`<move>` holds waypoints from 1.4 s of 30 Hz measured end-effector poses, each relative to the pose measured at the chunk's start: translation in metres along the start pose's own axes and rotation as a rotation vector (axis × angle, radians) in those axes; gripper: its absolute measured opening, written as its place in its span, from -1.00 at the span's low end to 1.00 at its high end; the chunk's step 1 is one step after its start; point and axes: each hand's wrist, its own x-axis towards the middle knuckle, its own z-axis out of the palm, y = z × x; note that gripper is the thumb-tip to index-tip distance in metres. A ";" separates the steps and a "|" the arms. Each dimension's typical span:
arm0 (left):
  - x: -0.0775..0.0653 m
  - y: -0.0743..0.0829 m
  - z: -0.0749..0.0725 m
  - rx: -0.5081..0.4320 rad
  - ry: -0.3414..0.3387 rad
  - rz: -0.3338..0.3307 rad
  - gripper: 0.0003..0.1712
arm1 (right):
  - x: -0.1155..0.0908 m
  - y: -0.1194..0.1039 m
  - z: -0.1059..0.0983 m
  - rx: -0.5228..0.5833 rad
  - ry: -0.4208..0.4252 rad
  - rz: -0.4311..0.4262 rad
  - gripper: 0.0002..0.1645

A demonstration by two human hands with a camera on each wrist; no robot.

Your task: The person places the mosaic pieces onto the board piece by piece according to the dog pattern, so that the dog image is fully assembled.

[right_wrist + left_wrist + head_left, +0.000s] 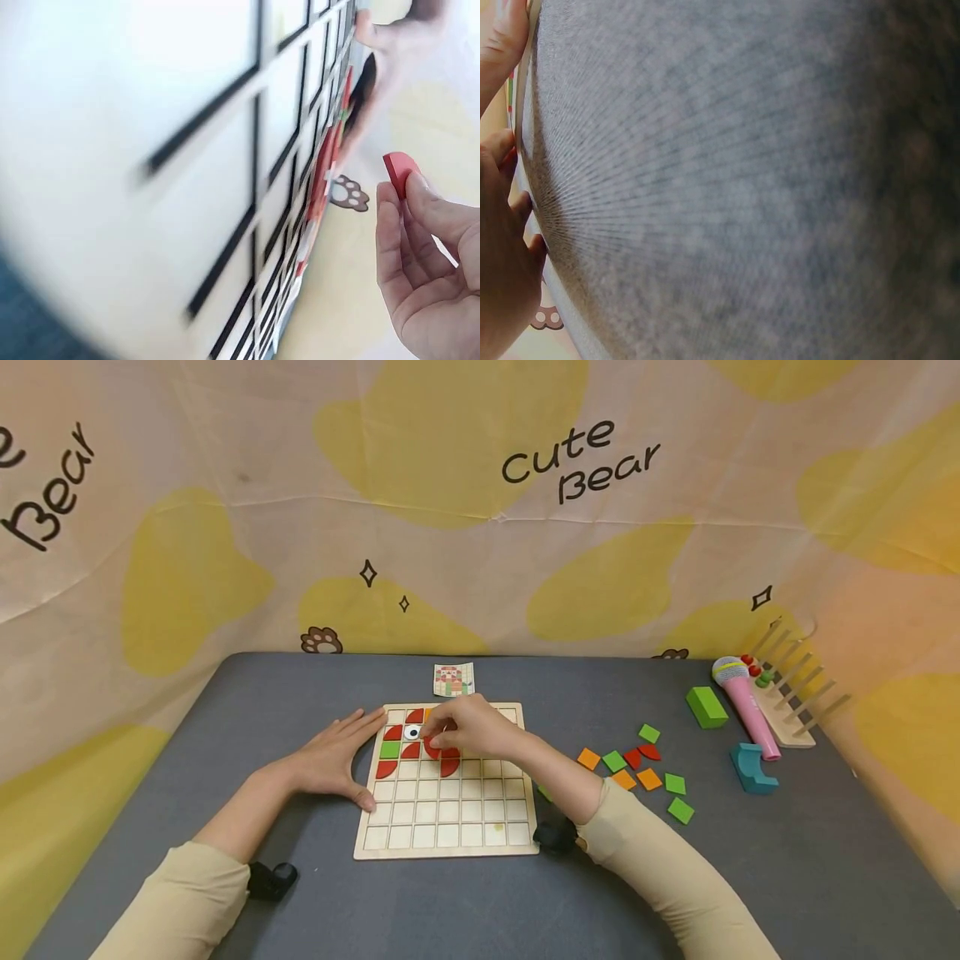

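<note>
A square wooden grid board (450, 814) lies on the dark table. My left hand (326, 760) rests along its left edge, fingers and thumb spread; the left wrist view catches only part of it, at the far left. Over the upper part of the board, my right hand (480, 727) pinches a red curved-edge tile (401, 171) between thumb and fingers. Red quarter-round tiles (386, 769), a green square tile (390, 749) and a round eye tile (412, 732) sit in cells at the upper left. The right hand hides some cells behind it.
Behind the board lies a small pattern card (453, 680). Loose orange (588, 758), green (681, 811) and red tiles (649, 752) are scattered to the right. Further right are a green block (707, 707), a pink toy microphone (752, 714), a teal arch block (752, 770) and a pegged wooden rack (795, 718).
</note>
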 end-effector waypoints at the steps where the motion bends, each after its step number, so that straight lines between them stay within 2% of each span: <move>1: 0.000 0.000 0.000 0.000 0.001 0.001 0.60 | 0.002 -0.001 0.001 0.015 -0.005 0.001 -0.86; 7: -0.002 -0.001 0.000 -0.001 0.003 0.005 0.60 | 0.018 -0.009 0.010 0.051 -0.063 -0.012 -0.85; 14: -0.003 -0.001 0.001 -0.009 0.008 0.014 0.60 | 0.030 -0.019 0.022 -0.127 -0.121 -0.045 -0.86; 21: -0.003 -0.001 0.001 -0.012 0.012 0.018 0.61 | 0.033 -0.021 0.028 -0.181 -0.164 -0.034 -0.86; 32: -0.003 0.000 0.000 -0.015 0.010 0.014 0.61 | 0.035 -0.017 0.031 -0.243 -0.181 -0.061 -0.86; 42: -0.002 -0.001 0.001 -0.010 0.014 0.013 0.61 | 0.033 -0.017 0.030 -0.242 -0.166 -0.062 -0.85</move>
